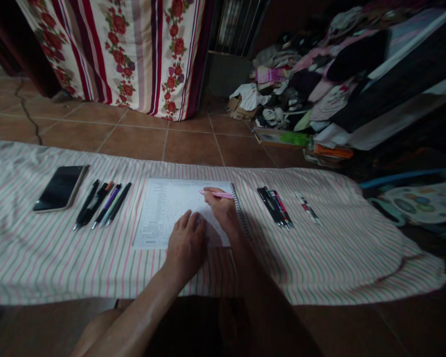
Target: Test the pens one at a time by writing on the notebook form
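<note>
A spiral notebook (182, 191) with printed and handwritten marks lies on the striped cloth (126, 267), its coil along the right edge. My left hand (188, 240) rests on the lower part of the page, fingers stretched out and holding nothing. Over the upper right of the page, my right hand (218, 206) is closed round a pink pen (223, 195). The pen slants, its one end pointing left over the paper; whether the tip touches the page I cannot tell.
Left of the notebook lie several pens (103, 204) and a smartphone (60, 188). To its right are more dark pens (275, 207) and a single white pen (308, 209). Beyond the cloth, a floral curtain (141, 54) hangs above the tiled floor, with piled clothes (301, 79) at the right.
</note>
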Available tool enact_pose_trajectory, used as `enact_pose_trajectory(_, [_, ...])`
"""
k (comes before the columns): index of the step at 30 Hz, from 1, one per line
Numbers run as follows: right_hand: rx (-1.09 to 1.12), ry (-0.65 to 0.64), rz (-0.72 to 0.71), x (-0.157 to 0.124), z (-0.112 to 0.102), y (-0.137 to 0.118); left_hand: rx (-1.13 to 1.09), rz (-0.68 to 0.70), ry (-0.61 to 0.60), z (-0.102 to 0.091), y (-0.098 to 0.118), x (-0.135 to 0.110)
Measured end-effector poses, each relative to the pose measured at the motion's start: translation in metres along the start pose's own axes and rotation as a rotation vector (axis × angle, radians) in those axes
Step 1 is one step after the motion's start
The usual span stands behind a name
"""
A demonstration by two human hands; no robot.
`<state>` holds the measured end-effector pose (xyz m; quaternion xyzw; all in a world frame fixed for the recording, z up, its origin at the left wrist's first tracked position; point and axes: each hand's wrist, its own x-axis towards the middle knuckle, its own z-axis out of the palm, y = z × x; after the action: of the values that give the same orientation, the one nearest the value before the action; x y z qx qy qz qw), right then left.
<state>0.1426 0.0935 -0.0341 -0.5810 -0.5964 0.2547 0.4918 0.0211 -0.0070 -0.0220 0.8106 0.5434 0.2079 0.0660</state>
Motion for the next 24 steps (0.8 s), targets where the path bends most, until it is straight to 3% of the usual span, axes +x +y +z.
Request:
enact_pose_trajectory(13, [-0.153, 0.07, -0.066, 0.006, -0.007, -0.003, 0.006, -0.003, 0.005, 0.002, -0.001, 0.0])
enact_pose_trajectory(15, [-0.165, 0.017, -0.052, 0.005, -0.008, -0.007, 0.013, -0.004, 0.0, 0.001, -0.001, 0.0])
enact_pose_trajectory(18, [-0.115, -0.134, 0.089, 0.004, -0.011, -0.01, 0.015, -0.007, -0.01, -0.001, 0.0, 0.001])
enact_pose_trajectory(20, [-0.029, -0.084, 0.139, 0.005, -0.017, -0.009, 0.018, -0.006, -0.01, -0.002, 0.0, 0.001])
enact_pose_trajectory(24, [0.044, 0.15, 0.142, 0.01, -0.044, -0.006, 0.028, 0.008, -0.006, -0.004, 0.0, 0.001])
